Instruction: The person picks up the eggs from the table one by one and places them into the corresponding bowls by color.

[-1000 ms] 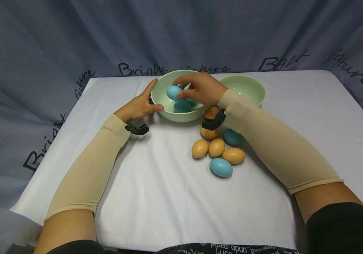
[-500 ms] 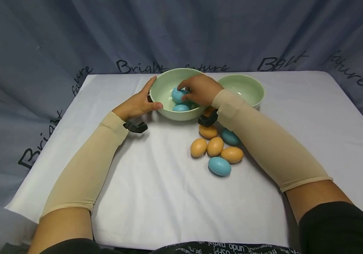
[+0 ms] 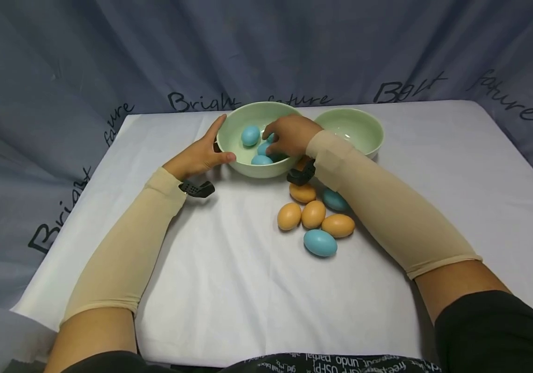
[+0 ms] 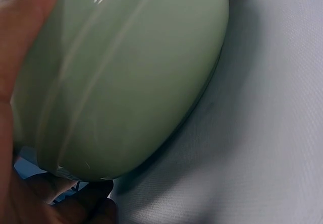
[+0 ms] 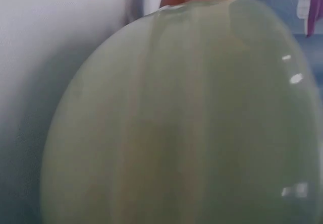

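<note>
My left hand [image 3: 199,155] grips the near-left side of a light green bowl [image 3: 294,165], thumb over its rim and the other fingers along its outside. In the left wrist view, the thumb lies beside the bowl wall [image 4: 146,82]. My right hand [image 3: 293,135] reaches inside this bowl with bent fingers. Blue shows between its thumb and index finger, and I cannot tell whether they hold an egg. One blue egg [image 3: 250,135] lies apart to the left of these fingers. Another blue egg [image 3: 262,160] lies nearer the front rim, and a blue egg [image 3: 264,148] is partly hidden by the thumb.
A second green bowl [image 3: 359,129] stands to the right, partly behind my right wrist. On the white cloth [image 3: 210,269] lie several orange eggs [image 3: 314,214], a blue egg [image 3: 320,243] and a darker blue egg [image 3: 335,199] beside the right sleeve. A grey curtain [image 3: 247,46] hangs behind.
My right hand lowered a blue egg into the bowl and moved slightly right; a blue egg now shows apart from its fingers. My left hand kept its grip on the bowl.
</note>
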The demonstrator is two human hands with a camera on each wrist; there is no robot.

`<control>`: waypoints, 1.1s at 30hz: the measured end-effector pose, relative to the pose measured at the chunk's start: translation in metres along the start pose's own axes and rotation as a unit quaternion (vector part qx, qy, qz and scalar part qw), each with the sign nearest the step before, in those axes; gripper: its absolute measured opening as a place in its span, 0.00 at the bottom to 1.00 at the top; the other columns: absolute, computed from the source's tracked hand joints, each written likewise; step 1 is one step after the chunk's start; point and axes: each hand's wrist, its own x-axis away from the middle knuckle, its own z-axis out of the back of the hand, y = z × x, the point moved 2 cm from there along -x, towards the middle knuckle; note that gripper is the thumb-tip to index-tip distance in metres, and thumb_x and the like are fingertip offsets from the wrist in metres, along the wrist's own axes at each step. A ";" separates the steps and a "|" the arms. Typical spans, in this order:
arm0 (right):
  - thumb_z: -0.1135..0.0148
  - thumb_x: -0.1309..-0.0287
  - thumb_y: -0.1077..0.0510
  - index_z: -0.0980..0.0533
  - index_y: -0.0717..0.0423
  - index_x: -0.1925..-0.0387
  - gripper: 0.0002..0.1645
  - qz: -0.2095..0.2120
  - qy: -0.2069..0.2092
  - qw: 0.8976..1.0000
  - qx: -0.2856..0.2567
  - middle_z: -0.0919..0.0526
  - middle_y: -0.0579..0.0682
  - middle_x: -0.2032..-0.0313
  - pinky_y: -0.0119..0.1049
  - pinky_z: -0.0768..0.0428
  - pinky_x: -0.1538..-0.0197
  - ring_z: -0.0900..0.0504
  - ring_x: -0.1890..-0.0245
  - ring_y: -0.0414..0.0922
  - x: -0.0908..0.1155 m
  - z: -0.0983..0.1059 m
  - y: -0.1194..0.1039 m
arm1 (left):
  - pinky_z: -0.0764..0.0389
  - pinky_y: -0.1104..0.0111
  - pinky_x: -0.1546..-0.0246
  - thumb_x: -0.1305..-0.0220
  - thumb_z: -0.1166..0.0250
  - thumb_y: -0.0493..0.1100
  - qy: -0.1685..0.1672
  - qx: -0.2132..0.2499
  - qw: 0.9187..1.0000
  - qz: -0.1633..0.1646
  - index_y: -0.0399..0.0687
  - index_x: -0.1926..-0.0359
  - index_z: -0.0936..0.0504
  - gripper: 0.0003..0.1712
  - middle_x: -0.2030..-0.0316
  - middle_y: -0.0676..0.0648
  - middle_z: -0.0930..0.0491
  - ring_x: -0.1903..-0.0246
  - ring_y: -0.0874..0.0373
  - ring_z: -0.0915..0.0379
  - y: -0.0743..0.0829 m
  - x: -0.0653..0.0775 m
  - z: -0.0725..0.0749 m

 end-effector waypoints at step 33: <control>0.27 0.37 0.48 0.15 0.37 0.53 0.11 0.059 0.047 0.986 0.149 0.12 0.41 0.63 0.48 0.19 0.59 0.17 0.63 0.48 0.105 -0.004 0.008 | 0.55 0.48 0.17 0.73 0.31 0.91 0.002 -0.020 1.000 0.013 0.77 0.16 0.74 0.89 0.14 0.53 0.65 0.16 0.50 0.61 -0.001 0.001 0.001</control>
